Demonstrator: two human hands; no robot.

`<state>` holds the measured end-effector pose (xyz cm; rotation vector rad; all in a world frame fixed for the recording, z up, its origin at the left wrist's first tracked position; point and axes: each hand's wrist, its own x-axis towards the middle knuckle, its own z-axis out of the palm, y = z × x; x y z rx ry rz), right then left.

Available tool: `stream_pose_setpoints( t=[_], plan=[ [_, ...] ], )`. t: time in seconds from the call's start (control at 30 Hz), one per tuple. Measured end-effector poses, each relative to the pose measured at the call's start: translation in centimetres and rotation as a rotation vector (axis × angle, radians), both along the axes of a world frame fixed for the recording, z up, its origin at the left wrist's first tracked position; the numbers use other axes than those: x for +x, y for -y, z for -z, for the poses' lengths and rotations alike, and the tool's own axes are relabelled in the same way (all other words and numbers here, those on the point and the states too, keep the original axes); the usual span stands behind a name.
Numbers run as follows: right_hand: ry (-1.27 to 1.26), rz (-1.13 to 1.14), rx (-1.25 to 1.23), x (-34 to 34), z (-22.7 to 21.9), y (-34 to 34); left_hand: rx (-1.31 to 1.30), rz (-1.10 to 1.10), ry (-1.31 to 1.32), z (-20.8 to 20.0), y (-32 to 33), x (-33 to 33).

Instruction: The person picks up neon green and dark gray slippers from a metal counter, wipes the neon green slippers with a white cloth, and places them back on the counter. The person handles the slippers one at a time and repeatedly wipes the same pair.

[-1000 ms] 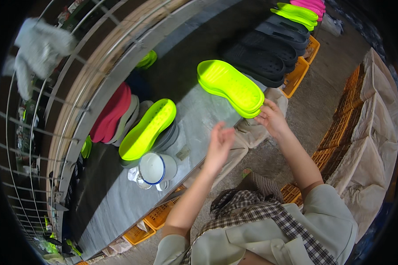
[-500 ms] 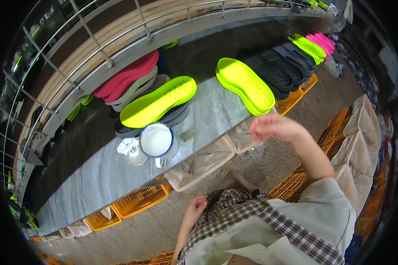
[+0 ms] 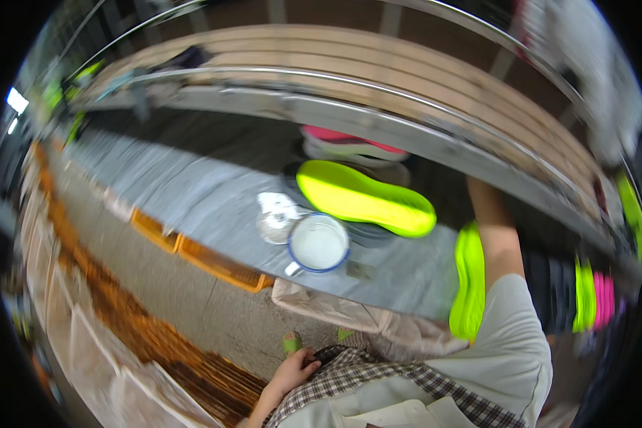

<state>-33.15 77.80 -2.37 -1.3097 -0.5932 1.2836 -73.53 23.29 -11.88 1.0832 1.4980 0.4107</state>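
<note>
My right forearm [image 3: 498, 232] stretches across the table to the far side, and the hand disappears behind the edge of the raised shelf. Beside that arm stand bright yellow-green shoe soles [image 3: 469, 285]. My left hand [image 3: 296, 369] hangs low at the checked apron, fingers loosely bent and seemingly holding nothing. Mid-table, a large yellow-green sole [image 3: 364, 200] lies over dark soles [image 3: 372, 236]. Close in front of it is a white enamel mug [image 3: 319, 243] with a blue rim, holding white contents. A small round container [image 3: 274, 227] with crumpled white material touches or nearly touches the mug.
A metal-railed wooden shelf [image 3: 406, 75] runs along the table's far side. Red and grey soles [image 3: 353, 146] lie beneath it. More black [image 3: 549, 292], yellow-green and pink soles [image 3: 604, 299] line the right. Orange crates [image 3: 221, 264] and a lined bin [image 3: 335, 307] stand below the near edge.
The view has swung to the right and is blurred. My right hand has gone from the near edge to the far side, out of sight. My left hand stays low by the apron.
</note>
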Motion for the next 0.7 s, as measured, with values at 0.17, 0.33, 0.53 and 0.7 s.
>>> stream_pose_setpoints(
  t=[0.17,0.33,0.53,0.7],
  plan=[
    [-0.004,-0.118,0.041,0.5,3.9,-8.1,-0.079,-0.230,-0.121,0.1,4.6,1.6],
    [0.014,-0.148,0.063,2.5,6.1,-10.3,-0.144,-0.259,-0.234,0.2,7.1,1.9],
    [0.020,-0.160,0.081,5.8,6.8,-8.7,-0.118,-0.186,-0.273,-0.2,6.5,1.2],
    [-0.024,-0.182,0.090,8.4,5.9,-4.4,-0.059,-0.068,-0.335,-0.1,7.2,-0.9]
  ],
)
